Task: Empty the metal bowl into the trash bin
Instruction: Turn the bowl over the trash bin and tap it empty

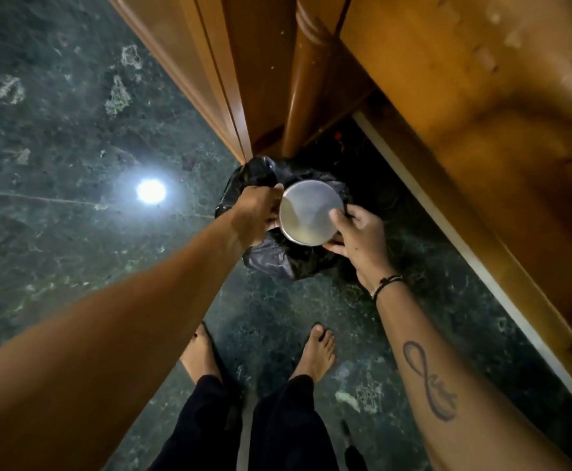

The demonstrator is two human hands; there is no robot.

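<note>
A round metal bowl (310, 212) is held level right above the trash bin (278, 260), which is lined with a black plastic bag. The bowl's inside shows a thin pale residue near its lower rim. My right hand (359, 232) grips the bowl's right rim, thumb over the edge. My left hand (255, 212) is at the bowl's left side, fingers closed against the rim and the bag's edge; which of the two it holds is unclear. The bin's opening is mostly hidden under the bowl.
The bin stands on a dark green marble floor (74, 130) beside an open wooden cabinet door (189, 62) and a wooden cabinet front (481, 130). A lamp's reflection (151, 191) glares on the floor. My bare feet (315, 351) stand just before the bin.
</note>
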